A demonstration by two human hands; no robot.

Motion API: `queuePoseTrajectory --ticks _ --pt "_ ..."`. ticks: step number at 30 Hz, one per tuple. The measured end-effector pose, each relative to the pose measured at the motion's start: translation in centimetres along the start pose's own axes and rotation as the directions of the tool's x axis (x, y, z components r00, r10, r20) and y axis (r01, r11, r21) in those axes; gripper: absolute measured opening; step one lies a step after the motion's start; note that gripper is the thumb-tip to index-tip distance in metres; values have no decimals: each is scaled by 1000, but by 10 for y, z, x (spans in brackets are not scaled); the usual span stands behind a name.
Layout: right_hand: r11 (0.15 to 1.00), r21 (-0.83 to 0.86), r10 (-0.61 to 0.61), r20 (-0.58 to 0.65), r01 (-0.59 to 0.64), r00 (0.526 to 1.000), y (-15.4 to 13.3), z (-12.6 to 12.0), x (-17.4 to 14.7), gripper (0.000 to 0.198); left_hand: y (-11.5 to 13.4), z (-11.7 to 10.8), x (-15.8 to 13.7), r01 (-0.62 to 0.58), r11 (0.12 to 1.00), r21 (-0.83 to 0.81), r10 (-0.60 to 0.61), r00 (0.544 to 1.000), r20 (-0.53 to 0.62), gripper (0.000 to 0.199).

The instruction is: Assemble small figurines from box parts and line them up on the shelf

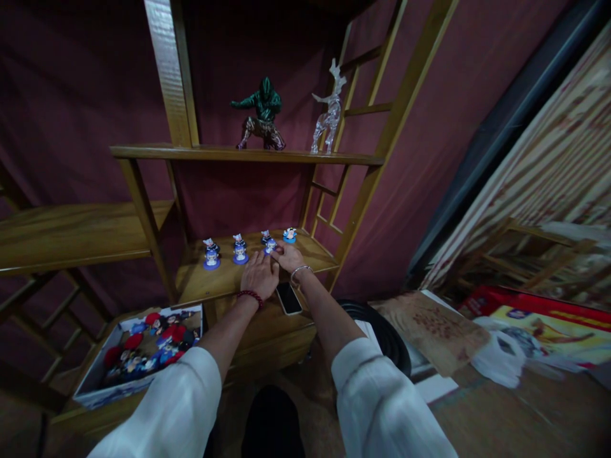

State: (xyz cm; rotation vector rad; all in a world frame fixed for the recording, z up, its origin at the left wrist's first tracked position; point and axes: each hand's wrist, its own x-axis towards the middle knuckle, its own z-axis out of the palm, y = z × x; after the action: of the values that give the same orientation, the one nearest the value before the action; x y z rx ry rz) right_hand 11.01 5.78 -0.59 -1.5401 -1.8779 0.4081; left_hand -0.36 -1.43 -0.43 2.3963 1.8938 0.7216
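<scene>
A small figurine with a purple-and-white body (270, 245) stands in the front row on the lower wooden shelf (193, 286). My right hand (289, 257) has its fingertips pinched at the figurine's right side. Just left of it, my left hand (260, 277) lies low over the shelf, fingers stretched toward the same figurine; whether they touch it I cannot tell. Two similar purple figurines, one at the left (212, 258) and one in the middle (240, 254), share that row. Behind them are dark-clothed figurines (239, 240) and a blue-based one (289, 235).
A phone (289, 298) lies below my hands. At lower left, an open box (90, 389) holds several red, blue and black figurines. On the upper shelf (210, 153) stand a green crouching statue (265, 108) and a clear deer (328, 114). Black coiled hose (394, 343) sits at right.
</scene>
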Motion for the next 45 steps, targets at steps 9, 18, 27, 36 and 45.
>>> queuePoseTrajectory --ticks 9,18,27,36,45 --pt "999 -53 5 11 -4 1000 2 1 2 21 -3 2 -1 -24 999 -49 24 1000 -8 44" --pt "998 -64 -7 15 8 1000 5 4 4 20 -4 3 0 -14 1000 -15 14 1000 -23 44" --pt "999 -43 -1 3 1 1000 1 1 1 31 -4 1 -6 -32 999 -4 32 999 -36 41" --pt "998 -24 -64 32 65 997 6 2 3 37 -7 -4 -15 -44 998 38 43 998 35 45" --pt "995 39 -92 46 90 995 12 6 7 43 -4 -4 -11 -7 999 42 1 990 142 52"
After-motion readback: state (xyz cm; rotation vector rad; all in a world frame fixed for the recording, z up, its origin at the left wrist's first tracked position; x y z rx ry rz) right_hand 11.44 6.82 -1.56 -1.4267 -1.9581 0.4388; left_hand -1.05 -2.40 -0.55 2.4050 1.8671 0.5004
